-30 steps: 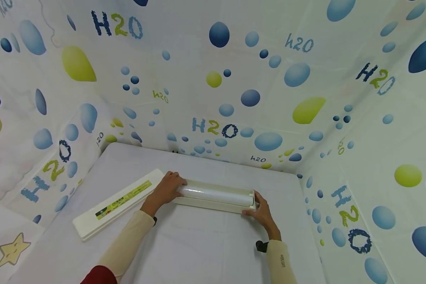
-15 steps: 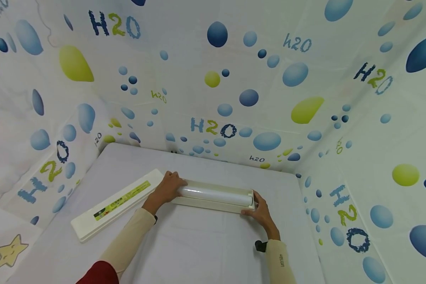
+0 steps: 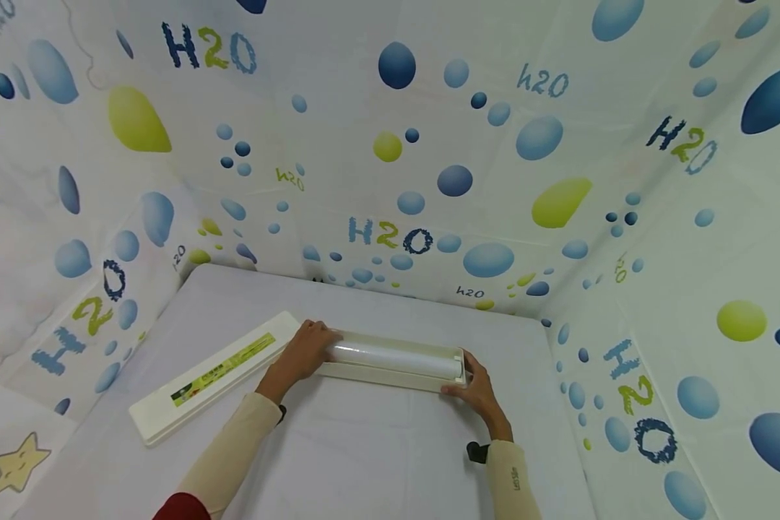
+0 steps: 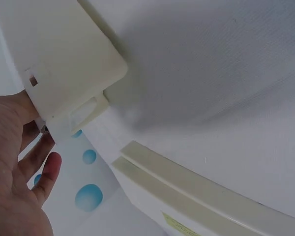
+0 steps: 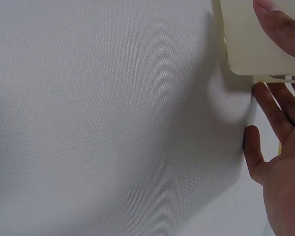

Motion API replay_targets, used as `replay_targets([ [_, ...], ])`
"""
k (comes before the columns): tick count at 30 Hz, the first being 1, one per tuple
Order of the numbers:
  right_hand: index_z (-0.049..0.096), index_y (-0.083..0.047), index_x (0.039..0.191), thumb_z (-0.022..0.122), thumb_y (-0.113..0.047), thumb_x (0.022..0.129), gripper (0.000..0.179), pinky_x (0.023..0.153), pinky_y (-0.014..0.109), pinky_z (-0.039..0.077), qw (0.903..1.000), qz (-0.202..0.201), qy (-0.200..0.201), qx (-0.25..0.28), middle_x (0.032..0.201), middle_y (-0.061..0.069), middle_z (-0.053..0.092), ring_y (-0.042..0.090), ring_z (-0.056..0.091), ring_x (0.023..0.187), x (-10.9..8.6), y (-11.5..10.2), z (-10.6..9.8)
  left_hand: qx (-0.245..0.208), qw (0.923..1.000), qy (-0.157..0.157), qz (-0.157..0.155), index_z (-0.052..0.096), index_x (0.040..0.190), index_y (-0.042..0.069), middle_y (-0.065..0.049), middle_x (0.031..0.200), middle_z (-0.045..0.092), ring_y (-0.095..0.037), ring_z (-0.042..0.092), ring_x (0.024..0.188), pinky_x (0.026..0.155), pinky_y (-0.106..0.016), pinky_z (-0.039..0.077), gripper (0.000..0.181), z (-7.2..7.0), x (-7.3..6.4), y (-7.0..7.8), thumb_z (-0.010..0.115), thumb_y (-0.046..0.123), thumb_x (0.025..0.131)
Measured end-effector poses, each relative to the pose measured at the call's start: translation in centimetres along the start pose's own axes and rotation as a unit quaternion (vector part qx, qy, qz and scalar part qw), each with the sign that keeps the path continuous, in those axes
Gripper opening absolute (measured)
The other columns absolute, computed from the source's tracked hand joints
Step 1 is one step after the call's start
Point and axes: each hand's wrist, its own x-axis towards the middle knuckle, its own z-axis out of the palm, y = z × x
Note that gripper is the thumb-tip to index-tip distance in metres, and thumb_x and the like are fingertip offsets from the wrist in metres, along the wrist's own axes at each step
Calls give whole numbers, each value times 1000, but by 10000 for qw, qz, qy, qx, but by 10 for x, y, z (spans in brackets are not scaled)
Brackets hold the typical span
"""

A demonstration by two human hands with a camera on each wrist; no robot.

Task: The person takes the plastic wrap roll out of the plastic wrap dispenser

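A cream cling film dispenser (image 3: pixel 390 376) stands in the middle of the white surface, its long tray holding a shiny roll of cling film (image 3: pixel 393 357). My left hand (image 3: pixel 307 349) grips its left end from above, covering that end of the roll. In the left wrist view the fingers (image 4: pixel 50 169) curl behind the tray's end. At the other end my right hand (image 3: pixel 474 384) holds the corner, thumb on the front wall and fingers round the end. The right wrist view shows that thumb (image 5: pixel 281 29) lying on the cream wall.
To the left, slanting, lies the dispenser's long cream lid (image 3: pixel 156 419) with a yellow-green label; its upper end is close to my left hand. A white cloth (image 3: pixel 370 448) covers the table. Printed sheets (image 3: pixel 338 130) with blue and green drops stand around the back and sides.
My left hand and wrist have shifted very slightly at the dispenser's left end. The head view has moved a little; dispenser, roll, lid and right hand keep their places.
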Motion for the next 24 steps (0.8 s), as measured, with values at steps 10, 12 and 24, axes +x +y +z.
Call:
replay_targets([
  [10, 39, 0, 166, 95, -8, 82, 101, 124, 68, 40, 10000, -64, 11, 7, 161, 28, 54, 49, 53, 149, -1, 0, 1, -32, 9990, 247, 360, 66, 140, 0, -17, 135, 75, -36, 69, 125, 109, -51, 50, 44, -2, -5, 5, 77, 12, 99],
  [12, 39, 0, 166, 94, -7, 82, 101, 124, 68, 39, 10000, -53, 14, 25, 162, 28, 54, 49, 52, 149, -1, -1, 1, -103, 9989, 248, 394, 65, 140, 0, -18, 134, 73, -36, 68, 125, 111, -52, 50, 43, -4, -5, 5, 76, 12, 100],
  [24, 39, -1, 166, 94, -6, 82, 100, 123, 68, 40, 10000, -12, 6, 54, 161, 28, 54, 48, 54, 147, -2, -4, 0, -843, 9947, 136, 567, 63, 143, -3, -19, 130, 69, -35, 64, 120, 107, -52, 54, 42, -9, -3, 4, 70, 7, 103],
])
